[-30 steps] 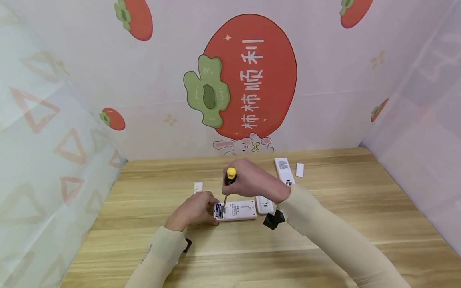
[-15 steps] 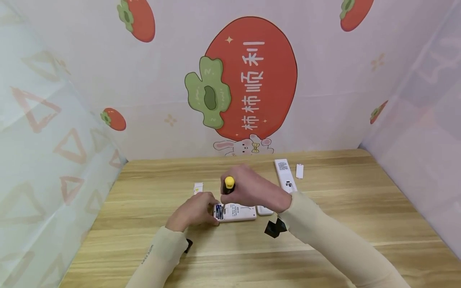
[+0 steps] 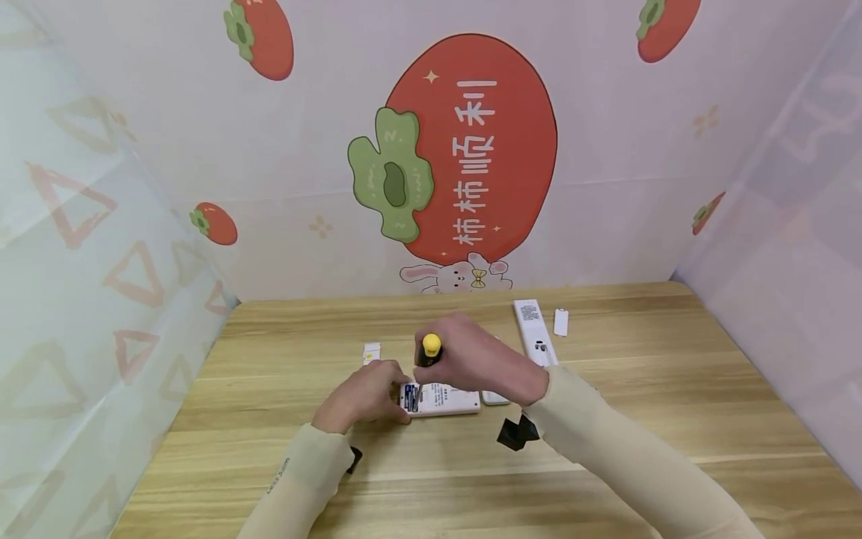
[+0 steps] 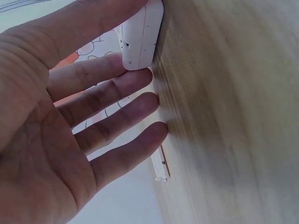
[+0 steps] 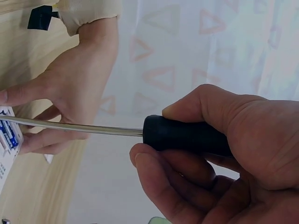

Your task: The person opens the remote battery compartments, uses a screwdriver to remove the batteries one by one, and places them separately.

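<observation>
A white remote control [image 3: 450,400] lies back up on the table, its battery bay uncovered, with blue batteries [image 5: 8,131] inside. My left hand [image 3: 364,394] steadies its left end between thumb and fingers; in the left wrist view the remote's rounded end [image 4: 139,39] sits by the thumb and index finger. My right hand [image 3: 465,353] grips a screwdriver [image 3: 431,346] with a yellow-capped black handle, held steeply over the remote. In the right wrist view, thumb and fingers wrap the black handle [image 5: 182,135], and the metal shaft [image 5: 93,128] reaches to the batteries. The tip is out of view.
Behind my right forearm lies a long white remote [image 3: 534,328], its battery bay uncovered. A small white cover [image 3: 561,322] is beside it. Another white item [image 3: 497,397] is partly hidden under my right wrist. Small white pieces [image 3: 371,352] lie beyond my left hand.
My right hand and the screwdriver have come down a little closer to the remote. My left hand stays on the remote's end, and the remote keeps its place.
</observation>
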`<state>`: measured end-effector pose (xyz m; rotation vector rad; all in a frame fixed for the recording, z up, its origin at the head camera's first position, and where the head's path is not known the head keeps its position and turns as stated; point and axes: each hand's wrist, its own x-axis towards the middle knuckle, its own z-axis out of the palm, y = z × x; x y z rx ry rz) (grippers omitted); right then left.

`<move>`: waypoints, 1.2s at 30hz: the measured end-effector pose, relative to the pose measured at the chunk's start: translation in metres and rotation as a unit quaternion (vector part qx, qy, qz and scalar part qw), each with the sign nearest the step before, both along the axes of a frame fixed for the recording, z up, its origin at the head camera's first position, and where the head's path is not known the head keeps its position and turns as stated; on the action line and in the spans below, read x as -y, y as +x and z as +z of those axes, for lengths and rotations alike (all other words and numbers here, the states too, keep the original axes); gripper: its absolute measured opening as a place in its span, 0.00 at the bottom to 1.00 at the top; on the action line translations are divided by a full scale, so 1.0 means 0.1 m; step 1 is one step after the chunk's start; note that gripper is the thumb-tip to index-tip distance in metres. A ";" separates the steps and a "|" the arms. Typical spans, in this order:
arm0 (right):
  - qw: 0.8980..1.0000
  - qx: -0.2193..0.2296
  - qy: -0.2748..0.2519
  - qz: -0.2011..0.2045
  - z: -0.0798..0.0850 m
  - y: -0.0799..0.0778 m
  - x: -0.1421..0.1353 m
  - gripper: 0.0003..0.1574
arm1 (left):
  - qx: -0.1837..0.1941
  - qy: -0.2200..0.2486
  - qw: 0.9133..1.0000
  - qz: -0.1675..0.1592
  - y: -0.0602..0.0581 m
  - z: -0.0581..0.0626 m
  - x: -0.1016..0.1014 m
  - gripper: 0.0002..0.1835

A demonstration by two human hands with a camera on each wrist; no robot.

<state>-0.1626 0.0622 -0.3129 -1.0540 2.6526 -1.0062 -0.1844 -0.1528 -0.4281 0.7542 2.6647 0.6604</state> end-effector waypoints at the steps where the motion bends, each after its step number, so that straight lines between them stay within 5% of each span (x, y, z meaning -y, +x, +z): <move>1: 1.000 0.002 -0.004 -0.003 -0.01 -0.01 -0.01 0.12 | 0.003 -0.001 1.000 0.003 0.00 0.00 0.00 0.12; 15: 0.998 0.007 -0.031 -0.049 -0.12 -0.17 -0.06 0.12 | 0.017 -0.011 1.000 0.023 -0.02 0.02 -0.02 0.17; 27: 0.996 -0.079 -0.036 0.028 -0.12 0.02 0.00 0.15 | -0.001 -0.009 1.000 0.000 -0.03 0.00 0.00 0.13; 36: 0.993 -0.104 -0.024 0.045 -0.12 0.05 -0.02 0.15 | 0.011 -0.007 1.000 0.009 -0.03 0.01 -0.01 0.12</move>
